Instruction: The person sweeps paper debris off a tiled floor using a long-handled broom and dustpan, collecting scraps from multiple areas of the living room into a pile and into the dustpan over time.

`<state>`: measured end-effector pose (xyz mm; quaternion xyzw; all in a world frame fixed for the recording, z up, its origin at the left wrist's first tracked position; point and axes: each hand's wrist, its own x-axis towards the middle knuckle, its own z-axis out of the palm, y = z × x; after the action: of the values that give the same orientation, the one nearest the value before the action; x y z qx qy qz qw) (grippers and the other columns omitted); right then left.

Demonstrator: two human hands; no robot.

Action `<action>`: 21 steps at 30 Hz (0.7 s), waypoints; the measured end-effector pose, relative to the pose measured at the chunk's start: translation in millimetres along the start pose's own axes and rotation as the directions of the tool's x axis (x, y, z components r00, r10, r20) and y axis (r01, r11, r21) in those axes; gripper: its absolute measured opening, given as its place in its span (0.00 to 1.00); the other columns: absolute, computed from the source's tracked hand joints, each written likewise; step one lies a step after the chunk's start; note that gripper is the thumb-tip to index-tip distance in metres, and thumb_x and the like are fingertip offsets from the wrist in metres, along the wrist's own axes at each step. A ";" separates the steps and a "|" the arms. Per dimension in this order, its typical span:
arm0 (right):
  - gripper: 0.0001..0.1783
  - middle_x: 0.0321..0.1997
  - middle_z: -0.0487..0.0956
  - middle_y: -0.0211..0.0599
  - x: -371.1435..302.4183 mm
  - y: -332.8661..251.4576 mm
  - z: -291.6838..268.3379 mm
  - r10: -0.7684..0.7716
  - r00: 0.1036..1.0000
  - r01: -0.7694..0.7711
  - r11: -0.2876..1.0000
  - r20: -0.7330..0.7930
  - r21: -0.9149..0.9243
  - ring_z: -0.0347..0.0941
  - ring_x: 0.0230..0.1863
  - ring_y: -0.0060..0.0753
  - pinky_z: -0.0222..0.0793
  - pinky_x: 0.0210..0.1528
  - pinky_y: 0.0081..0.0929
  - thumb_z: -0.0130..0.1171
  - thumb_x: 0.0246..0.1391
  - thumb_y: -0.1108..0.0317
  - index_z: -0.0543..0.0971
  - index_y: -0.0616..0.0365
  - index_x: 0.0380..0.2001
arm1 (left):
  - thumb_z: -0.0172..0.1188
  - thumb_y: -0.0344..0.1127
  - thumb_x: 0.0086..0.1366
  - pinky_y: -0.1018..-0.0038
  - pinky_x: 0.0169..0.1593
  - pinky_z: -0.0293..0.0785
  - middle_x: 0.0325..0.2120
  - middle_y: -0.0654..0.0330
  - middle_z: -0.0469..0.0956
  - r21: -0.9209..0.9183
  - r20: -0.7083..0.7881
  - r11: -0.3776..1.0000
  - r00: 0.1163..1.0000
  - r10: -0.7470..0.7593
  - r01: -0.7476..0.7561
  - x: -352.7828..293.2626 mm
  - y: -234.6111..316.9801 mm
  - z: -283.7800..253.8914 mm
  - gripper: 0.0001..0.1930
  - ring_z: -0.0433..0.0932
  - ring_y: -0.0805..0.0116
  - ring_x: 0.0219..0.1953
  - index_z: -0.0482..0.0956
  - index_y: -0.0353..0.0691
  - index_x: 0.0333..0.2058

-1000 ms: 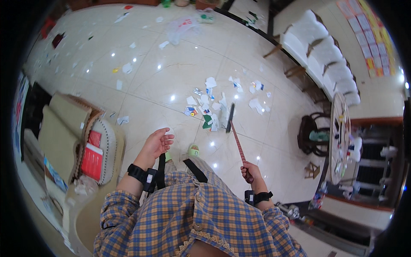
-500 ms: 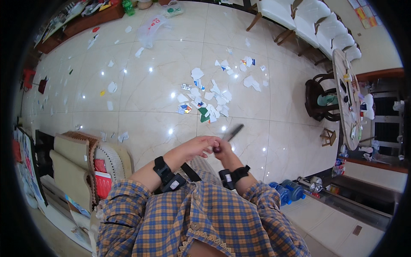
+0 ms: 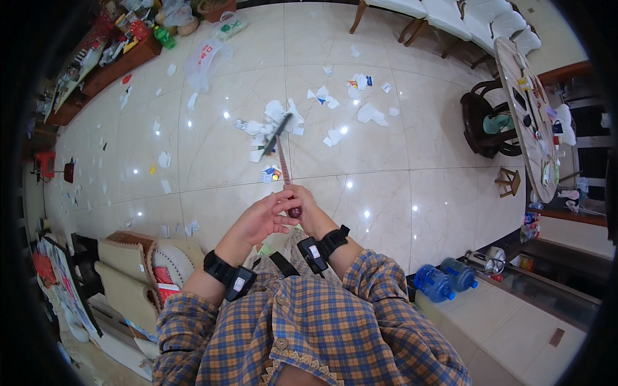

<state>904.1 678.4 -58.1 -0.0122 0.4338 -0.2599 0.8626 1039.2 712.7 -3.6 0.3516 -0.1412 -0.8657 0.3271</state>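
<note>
"Head view: pale tiled floor (image 3: 341, 157) spread wide, white chairs (image 3: 476, 32) far right. Where's that broom (image 3: 280, 151)?"

"Middle of the floor, handle (image 3: 284, 172) toward the near side, dark head (image 3: 277, 136) far."

"And the hands?"

"Right hand (image 3: 312, 209): fingers curled around the handle. Left hand (image 3: 261, 219): fingers half open by the knob (image 3: 294, 212); I can't tell whether they grip."

"White paper scraps (image 3: 273, 109), too, bunched around that head."

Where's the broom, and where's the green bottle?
Broom (image 3: 282, 161): head view, on its reddish handle, below the bristles.
Green bottle (image 3: 165, 37): head view, on the middle of its body.
</note>
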 end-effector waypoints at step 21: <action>0.05 0.12 0.65 0.37 7.6 -75.2 -101.5 -0.147 0.842 0.185 0.982 -0.519 0.022 0.62 0.12 0.32 0.59 0.12 0.26 0.49 0.33 0.79 0.66 0.62 0.11 | 0.46 0.42 0.58 0.78 0.27 0.68 0.26 0.59 0.74 -0.087 -0.245 0.995 0.967 -0.069 0.048 99.9 80.9 -22.1 0.11 0.72 0.71 0.24 0.67 0.43 0.36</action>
<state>798.3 630.6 -108.5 0.0508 0.6364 -0.3426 0.6892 1038.7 585.5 -32.6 0.4477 -0.0538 -0.8292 0.3304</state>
